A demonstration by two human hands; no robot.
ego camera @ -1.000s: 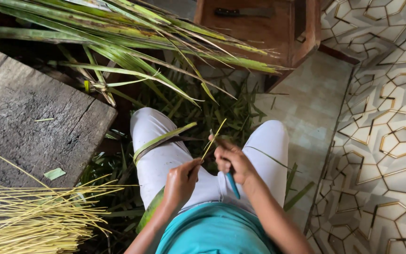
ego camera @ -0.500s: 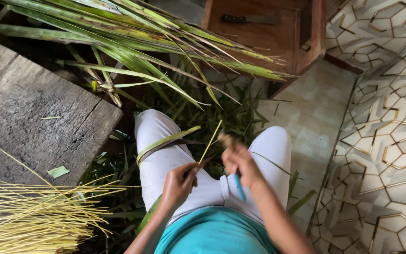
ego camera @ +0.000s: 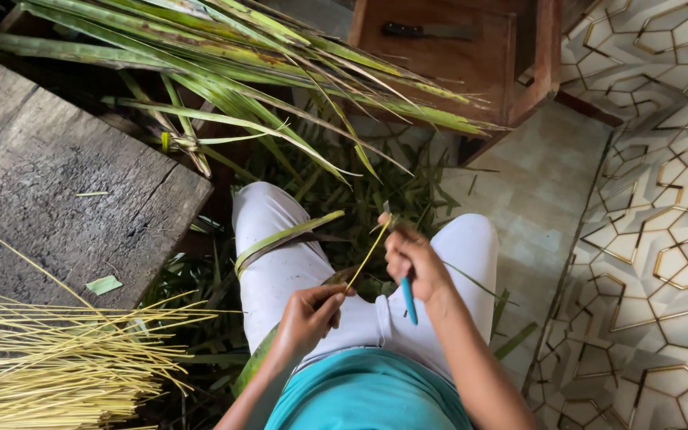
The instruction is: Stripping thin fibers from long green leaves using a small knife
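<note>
Over my lap, between my two knees in white trousers, my left hand (ego camera: 306,312) pinches the lower end of one thin, stiff, pale yellow leaf rib (ego camera: 366,259); thumb and fingers are closed tight around it. This midrib runs up and to the right toward my right hand (ego camera: 412,259), whose fingers are curled shut around a small knife with a smooth blue handle (ego camera: 409,301); the blade end sits at the rib's upper part, though the exact contact is too small to tell. One flat green leaf strip (ego camera: 284,236), glossy and ribbon-shaped, lies draped across my left thigh.

At lower left, many stripped ribs form one loose bundle (ego camera: 49,358), all straw-coloured, straight and wiry, resting partly on a rough, grey, weathered plank surface (ego camera: 65,199). Long green palm fronds (ego camera: 240,56) with narrow pointed leaflets lie across the top of the view. Behind them stands one reddish-brown wooden stool (ego camera: 471,64), and on its flat seat lies one dark-handled knife (ego camera: 428,31). Right of me, the floor tiles (ego camera: 654,239) show a geometric hexagon pattern with gold lines.
</note>
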